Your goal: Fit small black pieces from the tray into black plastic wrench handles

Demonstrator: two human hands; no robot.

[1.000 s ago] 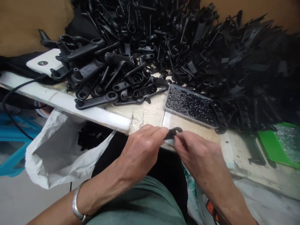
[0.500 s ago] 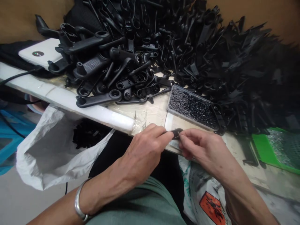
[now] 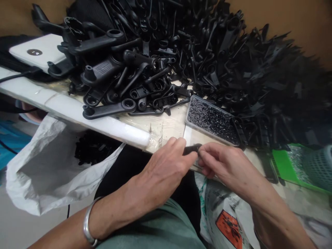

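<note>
Between my hands at the table edge is a black plastic part [image 3: 192, 149], mostly hidden by my fingers. My left hand [image 3: 169, 164] is closed around its left end, thumb along the near side. At its right end the fingertips of my right hand [image 3: 219, 159] are pinched together against it; whether they hold some small piece as well is too small to make out. Just beyond my hands sits a clear plastic box [image 3: 211, 119] full of tiny dark metal pieces. A large heap of black plastic handle-like parts [image 3: 160, 55] lies behind it.
An open white sack [image 3: 38, 166] with black parts inside hangs below the table's padded edge [image 3: 103, 126] on the left. At right stand a green tray [image 3: 287, 166] and a bluish basket [image 3: 320, 167]. A white device [image 3: 36, 52] with a cable sits at back left.
My view has shifted slightly. My left hand has turned a little on the black plastic part, and its thumb reaches closer to my right fingertips. Both hands remain on the part.
</note>
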